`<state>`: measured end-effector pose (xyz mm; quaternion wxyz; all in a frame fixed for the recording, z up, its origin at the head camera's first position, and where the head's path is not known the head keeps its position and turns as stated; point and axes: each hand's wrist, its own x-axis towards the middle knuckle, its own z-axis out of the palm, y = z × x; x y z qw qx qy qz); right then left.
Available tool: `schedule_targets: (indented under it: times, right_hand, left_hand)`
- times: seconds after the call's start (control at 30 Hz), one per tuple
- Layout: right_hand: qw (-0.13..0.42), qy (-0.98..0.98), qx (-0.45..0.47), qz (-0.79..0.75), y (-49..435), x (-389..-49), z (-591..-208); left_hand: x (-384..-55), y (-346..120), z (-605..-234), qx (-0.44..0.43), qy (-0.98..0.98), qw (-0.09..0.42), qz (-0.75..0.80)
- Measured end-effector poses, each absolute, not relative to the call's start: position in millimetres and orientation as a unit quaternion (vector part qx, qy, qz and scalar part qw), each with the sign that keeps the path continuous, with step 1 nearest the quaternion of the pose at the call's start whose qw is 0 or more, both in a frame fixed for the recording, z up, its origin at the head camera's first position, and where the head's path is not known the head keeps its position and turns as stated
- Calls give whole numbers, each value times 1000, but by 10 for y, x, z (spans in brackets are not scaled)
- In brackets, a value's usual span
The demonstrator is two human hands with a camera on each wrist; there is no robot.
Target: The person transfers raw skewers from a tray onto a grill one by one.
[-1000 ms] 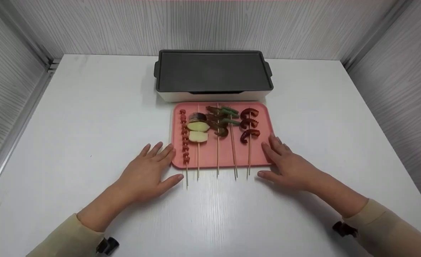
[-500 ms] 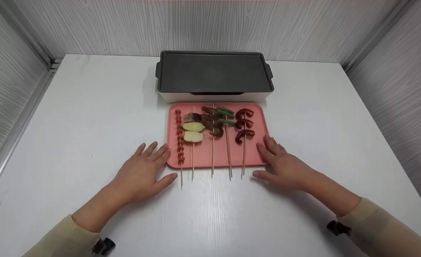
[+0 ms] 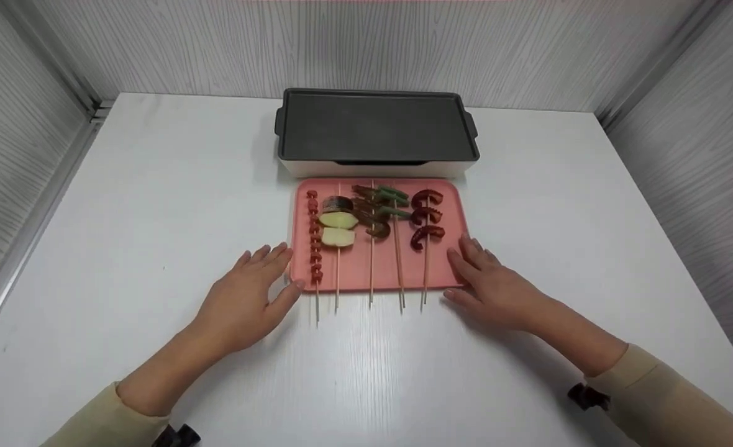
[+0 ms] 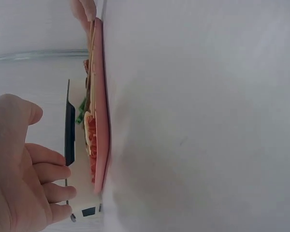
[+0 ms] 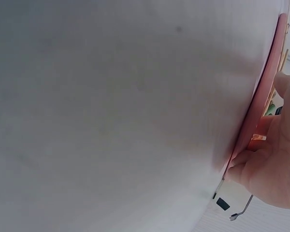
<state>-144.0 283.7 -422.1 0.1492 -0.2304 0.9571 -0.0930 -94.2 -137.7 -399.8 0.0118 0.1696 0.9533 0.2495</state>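
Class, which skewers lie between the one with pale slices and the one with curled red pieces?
The brown skewer and the green skewer, in the head view.

White tabletop (image 3: 590,205), grey wood-grain wall panels (image 3: 366,46), seemingly metal trim (image 3: 56,187)

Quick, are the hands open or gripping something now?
Left hand: open, holding nothing, near the pink tray.
Right hand: open, holding nothing, at the tray's edge.
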Motion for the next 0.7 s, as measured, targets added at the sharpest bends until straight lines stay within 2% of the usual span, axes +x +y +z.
schedule_targets:
  times: [0.23,0.7]
  right_hand:
    - [142,954,-248,-92,2841,-1470,-4190]
    - [150,952,-248,-97,2835,-1517,-4138]
  left_hand:
    - [-851,-1385,-3903,93,920,44,378]
    - [-848,-1312,-3951,-79,787,212,574]
